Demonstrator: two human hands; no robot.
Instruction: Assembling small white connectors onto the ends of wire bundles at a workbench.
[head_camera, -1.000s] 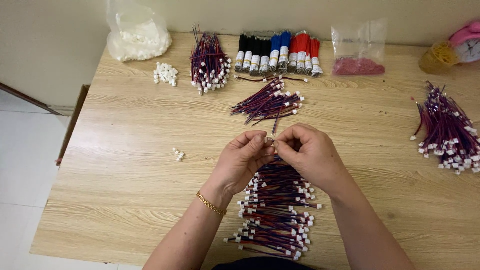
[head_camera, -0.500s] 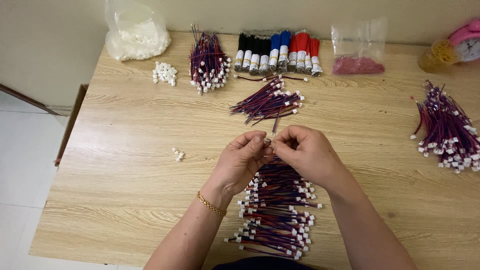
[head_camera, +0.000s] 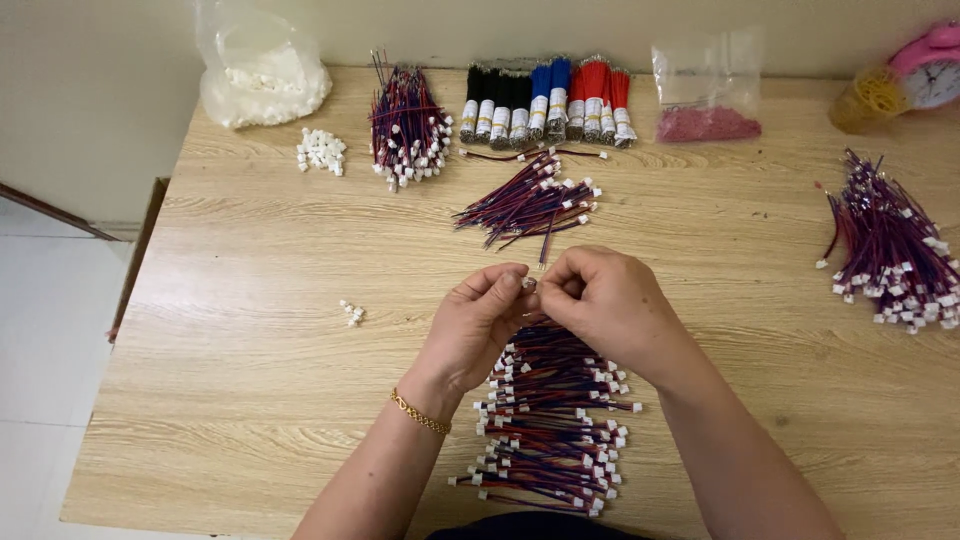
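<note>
I pinch a small white plug (head_camera: 529, 283) between the fingertips of my left hand (head_camera: 478, 325) and right hand (head_camera: 606, 303), just above the wire pile (head_camera: 550, 420). Far beyond that pile, one clear bag (head_camera: 262, 68) holds white plugs, another bag (head_camera: 706, 92) pink bits. Both wrists angle inward.

Clear bag, white bits (head_camera: 262, 70) far-left; clear bag, pink bits (head_camera: 706, 95) far-right.
</note>
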